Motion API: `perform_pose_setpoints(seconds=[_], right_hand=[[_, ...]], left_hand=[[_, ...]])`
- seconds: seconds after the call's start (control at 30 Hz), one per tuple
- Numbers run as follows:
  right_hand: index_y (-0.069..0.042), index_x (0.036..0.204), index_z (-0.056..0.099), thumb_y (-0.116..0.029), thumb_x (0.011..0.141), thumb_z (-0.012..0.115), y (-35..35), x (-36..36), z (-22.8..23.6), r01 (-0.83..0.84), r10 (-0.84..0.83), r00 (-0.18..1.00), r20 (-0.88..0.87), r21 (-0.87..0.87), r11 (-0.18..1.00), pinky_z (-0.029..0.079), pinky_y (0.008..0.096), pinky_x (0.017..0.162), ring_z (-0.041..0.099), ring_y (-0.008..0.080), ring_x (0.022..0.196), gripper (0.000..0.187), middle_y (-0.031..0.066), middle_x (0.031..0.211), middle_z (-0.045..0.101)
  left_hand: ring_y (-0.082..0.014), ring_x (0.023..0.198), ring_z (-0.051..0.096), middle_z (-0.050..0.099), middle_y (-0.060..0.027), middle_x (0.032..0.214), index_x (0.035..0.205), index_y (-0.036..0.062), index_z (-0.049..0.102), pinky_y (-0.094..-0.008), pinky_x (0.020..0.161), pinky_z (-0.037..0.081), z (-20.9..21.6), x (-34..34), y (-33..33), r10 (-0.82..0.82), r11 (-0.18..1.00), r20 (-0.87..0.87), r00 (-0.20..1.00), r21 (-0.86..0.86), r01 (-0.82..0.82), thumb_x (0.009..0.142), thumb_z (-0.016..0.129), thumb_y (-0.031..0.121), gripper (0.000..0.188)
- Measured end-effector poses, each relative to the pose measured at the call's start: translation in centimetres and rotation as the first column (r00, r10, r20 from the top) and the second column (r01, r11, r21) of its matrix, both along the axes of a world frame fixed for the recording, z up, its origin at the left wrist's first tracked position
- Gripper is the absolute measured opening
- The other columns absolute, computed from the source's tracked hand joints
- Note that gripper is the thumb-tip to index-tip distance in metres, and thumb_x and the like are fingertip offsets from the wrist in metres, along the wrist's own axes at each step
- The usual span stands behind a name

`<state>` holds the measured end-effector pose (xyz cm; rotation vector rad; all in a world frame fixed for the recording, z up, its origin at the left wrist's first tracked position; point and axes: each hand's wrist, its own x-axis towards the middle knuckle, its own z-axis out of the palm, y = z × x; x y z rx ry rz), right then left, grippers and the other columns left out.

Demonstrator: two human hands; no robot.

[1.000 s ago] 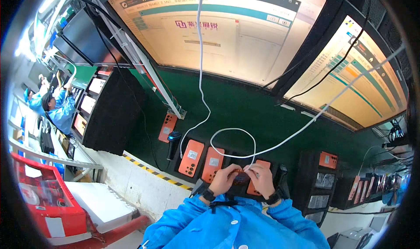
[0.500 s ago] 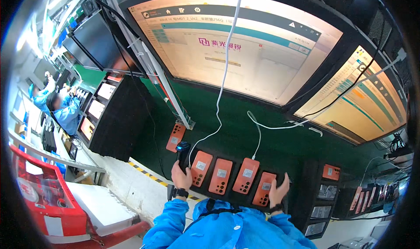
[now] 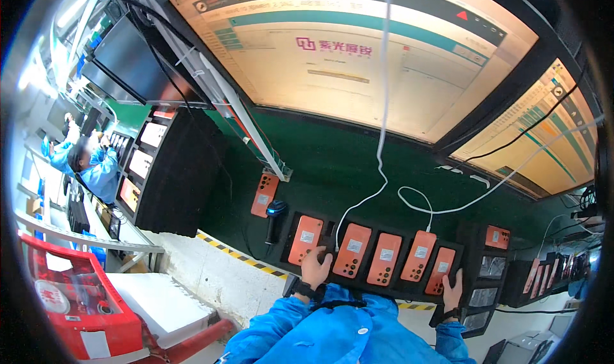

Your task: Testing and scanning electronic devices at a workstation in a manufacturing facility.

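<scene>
A black tray (image 3: 404, 287) lies in front of me with several orange phones in it, backs up, each with a white label. My left hand (image 3: 315, 271) grips the tray's near edge, between the leftmost phone (image 3: 302, 247) and the phone beside it (image 3: 348, 261). At the tray's right end, my right hand (image 3: 452, 293) has its thumb and fingers round the edge, beside the rightmost phone (image 3: 437, 281). What my fingertips press on is partly hidden. A white cable runs to one phone (image 3: 414, 268). Left of the tray lies a black handheld scanner (image 3: 272, 226).
Another orange phone (image 3: 262, 203) lies beyond the scanner, near a metal post (image 3: 252, 130). A large monitor (image 3: 275, 76) and a second monitor (image 3: 511, 153) stand behind the green bench (image 3: 320, 172). A black rack (image 3: 486, 281) stands right; a red box (image 3: 83, 300) is left.
Both my hands have shifted right along with the tray, its phones and the white cables. One more phone shows at the left, and the scanner now lies apart from my left hand.
</scene>
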<state>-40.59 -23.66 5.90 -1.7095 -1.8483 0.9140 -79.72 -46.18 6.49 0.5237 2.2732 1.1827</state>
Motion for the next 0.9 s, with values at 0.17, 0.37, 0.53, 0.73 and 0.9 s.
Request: perform_pose_setpoints(seconds=[0.17, 0.37, 0.53, 0.73, 0.9], right_hand=[[-0.002, 0.104, 0.059, -0.014, 0.090, 0.059, -4.6, -14.7, 9.5, -0.083, 0.092, 0.982, -0.163, 0.063, 0.995, 0.048, 0.0299, 0.067, 0.061, 0.0172, 0.081, 0.019, 0.0068, 0.092, 0.061], [-0.005, 0.125, 0.047, -0.026, 0.083, 0.069, -10.0, -30.6, 2.4, -0.749, 0.708, 0.662, -0.244, -0.187, 0.636, 0.050, 0.0351, 0.063, 0.065, 0.0240, 0.069, 0.052, 0.0098, 0.070, 0.063], [-0.002, 0.086, 0.057, -0.023, 0.082, 0.067, -9.9, -32.3, 0.4, -0.672, 0.671, 0.739, 0.061, -0.014, 0.741, 0.045, 0.0379, 0.054, 0.060, 0.0295, 0.060, 0.023, 0.0102, 0.062, 0.059], [-0.004, 0.094, 0.057, -0.026, 0.099, 0.047, -11.4, -33.8, 4.4, -0.561, 0.220, 0.727, -0.650, -0.378, 0.737, 0.037, 0.0244, 0.049, 0.050, 0.0089, 0.053, 0.024, 0.0001, 0.059, 0.051], [-0.003, 0.096, 0.055, -0.030, 0.102, 0.039, -11.9, -36.4, 1.4, -0.692, 0.100, 0.573, -0.814, -0.414, 0.592, 0.035, 0.0224, 0.053, 0.038, 0.0080, 0.054, 0.032, -0.0016, 0.064, 0.040]], left_hand=[[-0.0369, 0.105, 0.052, 0.058, -0.0180, 0.107, 0.111, 0.0040, 0.056, -0.0488, 0.086, 0.043, 1.3, -8.3, 0.1, 0.160, 0.979, -0.531, 0.832, -0.025, -0.204, 0.071, 0.066, 0.015, 0.042], [-0.0361, 0.104, 0.059, 0.063, -0.0192, 0.111, 0.113, 0.0036, 0.055, -0.0465, 0.093, 0.044, -9.4, -19.1, -5.4, 0.184, 0.920, -0.008, 0.983, -0.351, -0.175, 0.068, 0.071, 0.030, 0.054], [-0.0319, 0.085, 0.067, 0.068, -0.0188, 0.087, 0.094, -0.0012, 0.063, -0.0400, 0.074, 0.051, -2.4, -16.0, -6.2, 0.130, 0.984, 0.020, 0.991, -0.122, -0.126, 0.073, 0.068, 0.027, 0.036], [-0.0343, 0.085, 0.065, 0.066, -0.0198, 0.088, 0.109, 0.0020, 0.060, -0.0403, 0.075, 0.050, 0.6, -8.6, -9.8, -0.185, 0.980, 0.212, 0.960, -0.038, 0.197, 0.074, 0.068, 0.026, 0.043], [-0.0378, 0.087, 0.065, 0.066, -0.0218, 0.090, 0.110, 0.0013, 0.059, -0.0416, 0.075, 0.050, -0.4, -8.6, -9.9, -0.155, 0.986, 0.195, 0.968, -0.031, 0.164, 0.075, 0.067, 0.028, 0.045]])
